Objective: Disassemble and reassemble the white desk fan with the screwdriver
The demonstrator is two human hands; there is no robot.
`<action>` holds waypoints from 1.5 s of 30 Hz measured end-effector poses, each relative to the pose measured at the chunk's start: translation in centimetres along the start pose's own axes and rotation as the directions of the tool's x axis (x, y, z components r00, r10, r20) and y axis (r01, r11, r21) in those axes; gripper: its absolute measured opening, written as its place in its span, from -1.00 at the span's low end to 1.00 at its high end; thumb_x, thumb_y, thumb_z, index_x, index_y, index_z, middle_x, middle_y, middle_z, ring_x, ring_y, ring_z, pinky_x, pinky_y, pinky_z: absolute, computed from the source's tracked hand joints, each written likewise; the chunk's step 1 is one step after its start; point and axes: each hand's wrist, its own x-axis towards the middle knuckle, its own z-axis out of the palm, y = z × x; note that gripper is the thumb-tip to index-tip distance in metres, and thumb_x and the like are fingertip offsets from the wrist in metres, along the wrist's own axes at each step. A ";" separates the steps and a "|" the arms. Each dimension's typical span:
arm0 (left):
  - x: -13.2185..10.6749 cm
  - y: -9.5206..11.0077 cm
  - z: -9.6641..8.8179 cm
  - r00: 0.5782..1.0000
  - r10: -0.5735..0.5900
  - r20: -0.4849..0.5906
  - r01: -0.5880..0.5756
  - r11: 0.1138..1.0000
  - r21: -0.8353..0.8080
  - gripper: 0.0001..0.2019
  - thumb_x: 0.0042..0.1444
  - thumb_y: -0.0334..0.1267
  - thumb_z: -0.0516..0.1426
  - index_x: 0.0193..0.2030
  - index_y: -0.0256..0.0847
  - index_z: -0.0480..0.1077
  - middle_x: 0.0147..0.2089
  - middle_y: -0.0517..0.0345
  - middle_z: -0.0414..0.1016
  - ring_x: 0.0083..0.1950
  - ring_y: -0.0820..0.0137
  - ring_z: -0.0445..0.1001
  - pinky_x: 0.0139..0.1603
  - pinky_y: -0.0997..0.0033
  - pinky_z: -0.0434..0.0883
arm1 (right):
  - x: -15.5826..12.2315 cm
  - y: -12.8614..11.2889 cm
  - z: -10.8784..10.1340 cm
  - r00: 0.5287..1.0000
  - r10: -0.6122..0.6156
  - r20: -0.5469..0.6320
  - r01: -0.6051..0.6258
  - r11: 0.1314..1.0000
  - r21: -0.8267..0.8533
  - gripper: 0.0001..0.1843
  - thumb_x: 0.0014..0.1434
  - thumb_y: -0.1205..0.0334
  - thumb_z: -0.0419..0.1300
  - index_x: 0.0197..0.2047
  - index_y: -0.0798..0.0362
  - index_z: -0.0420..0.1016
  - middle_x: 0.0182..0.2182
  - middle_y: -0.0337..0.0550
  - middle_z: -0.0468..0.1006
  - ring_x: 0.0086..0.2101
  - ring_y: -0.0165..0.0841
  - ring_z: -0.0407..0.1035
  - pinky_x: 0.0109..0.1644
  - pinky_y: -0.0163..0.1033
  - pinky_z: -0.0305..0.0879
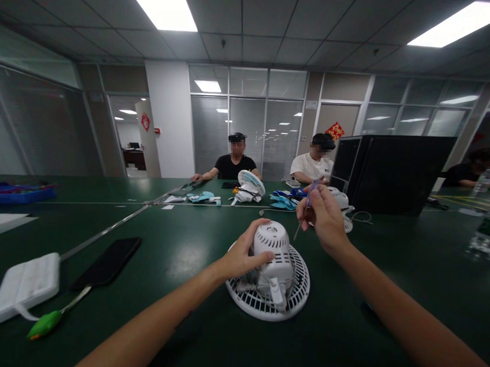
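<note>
A small white desk fan (269, 298) lies face down on the green surface (183, 250), just ahead of the person. Its round front grille is flat against the surface and its domed motor housing (273, 238) points straight up, so the fan's axis stands upright. Its stand bracket sticks out toward the person.

The left hand (241, 256) is curled around the left side of the housing, thumb over the top edge and fingers partly closed on it. The right hand (324, 218) hovers just right of the housing and above it, pinched shut on a slim screwdriver (310, 197). The screwdriver's long axis slants: the purple handle is up and away, and the thin shaft runs down and left, its tip close beside the housing but apart from it.

To the left lie a black phone (107, 261), a white case (25, 285) and a green-handled screwdriver (44, 324). Across the surface two people sit with another fan (250, 185).
</note>
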 end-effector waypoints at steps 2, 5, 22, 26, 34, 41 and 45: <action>0.1 0.3 0.2 0.999 -0.028 -0.032 0.029 0.999 0.020 -0.41 0.08 -0.15 0.22 0.22 -0.10 0.13 0.18 -0.02 0.34 0.17 0.11 0.35 0.23 0.06 0.25 | 0.0 0.2 -0.1 1.000 0.010 0.027 -0.010 1.000 -0.014 -0.48 0.09 -0.29 0.20 -0.19 -0.03 0.21 -0.67 -0.45 0.43 -0.76 -0.52 0.23 -0.73 -0.46 0.12; 0.4 0.9 0.7 0.988 -0.083 -0.132 0.090 0.995 0.051 -0.50 0.10 -0.09 0.20 0.15 -0.12 0.20 0.07 0.02 0.40 0.07 0.17 0.41 0.13 0.11 0.33 | -0.1 0.3 -0.2 0.998 0.011 0.057 -0.009 0.999 -0.038 -0.50 0.13 -0.28 0.17 -0.16 -0.03 0.20 -0.65 -0.45 0.44 -0.76 -0.51 0.26 -0.73 -0.45 0.09; 1.2 1.5 2.6 0.970 -0.018 -0.241 0.049 0.991 0.123 -0.48 -0.05 -0.23 0.28 0.04 -0.19 0.21 -0.01 0.01 0.44 -0.01 0.19 0.44 0.08 0.14 0.37 | 0.9 -0.8 1.8 0.974 -0.153 0.166 0.175 0.977 -0.125 -0.58 0.24 -0.22 0.08 -0.16 -0.07 0.11 -0.65 -0.47 0.39 -0.77 -0.53 0.21 -0.73 -0.44 0.06; 1.2 1.5 2.5 0.968 -0.010 -0.249 0.046 0.989 0.139 -0.47 -0.06 -0.23 0.29 0.05 -0.16 0.21 0.00 0.03 0.43 -0.01 0.20 0.44 0.07 0.16 0.36 | 0.8 -0.1 2.8 0.960 -0.172 0.220 0.217 0.956 -0.199 -0.63 0.30 -0.17 0.02 -0.12 -0.04 0.14 -0.67 -0.48 0.35 -0.76 -0.57 0.14 -0.71 -0.45 0.02; 1.2 1.4 2.4 0.971 0.008 -0.237 0.027 0.989 0.145 -0.48 -0.05 -0.21 0.28 0.05 -0.17 0.22 -0.03 0.04 0.44 -0.04 0.21 0.45 0.04 0.19 0.38 | 0.1 1.1 3.1 0.983 -0.177 0.057 0.183 0.976 -0.118 -0.63 0.30 -0.21 0.00 -0.13 -0.10 0.07 -0.62 -0.50 0.36 -0.78 -0.56 0.14 -0.74 -0.44 0.03; 0.9 1.3 2.3 0.969 0.020 -0.246 0.022 0.985 0.169 -0.48 -0.03 -0.20 0.28 0.05 -0.17 0.22 0.01 0.01 0.44 0.00 0.18 0.44 0.10 0.14 0.36 | 0.4 1.9 3.4 0.988 -0.151 0.016 0.152 0.982 -0.109 -0.58 0.25 -0.27 0.01 -0.15 -0.10 0.07 -0.66 -0.53 0.31 -0.79 -0.56 0.06 -0.77 -0.45 -0.01; 0.7 1.4 2.1 0.962 -0.004 -0.275 0.049 0.987 0.156 -0.49 -0.04 -0.21 0.27 0.04 -0.17 0.21 0.00 0.01 0.44 0.00 0.19 0.44 0.09 0.14 0.36 | 0.6 2.5 3.2 0.991 -0.131 0.035 0.134 0.985 -0.107 -0.59 0.27 -0.26 0.01 -0.16 -0.09 0.07 -0.67 -0.53 0.31 -0.79 -0.55 0.08 -0.77 -0.45 0.00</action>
